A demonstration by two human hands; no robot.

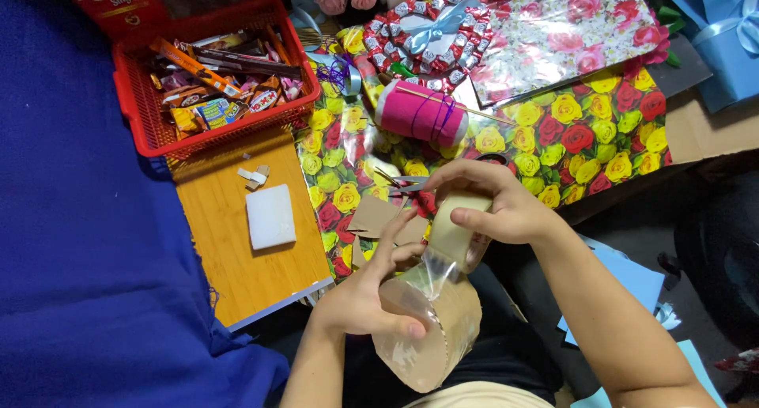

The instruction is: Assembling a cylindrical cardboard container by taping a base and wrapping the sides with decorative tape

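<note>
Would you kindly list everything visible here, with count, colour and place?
tape roll: one, beige, in the right hand
brown object: one, plastic-wrapped, in the left hand
basket: one, red, upper left, full of wrapped sweets
wooden board: one, orange-brown, below the basket
white block: one, on the board
rose-print paper: one sheet, yellow and red, centre
pink spool: one, purple thread, on the paper
heart box: one, red, blue bow, top
blue cloth: one, left
left hand: bottom centre
right hand: centre

Bright, even overhead light, soft shadows, sharp focus, dim right edge
</note>
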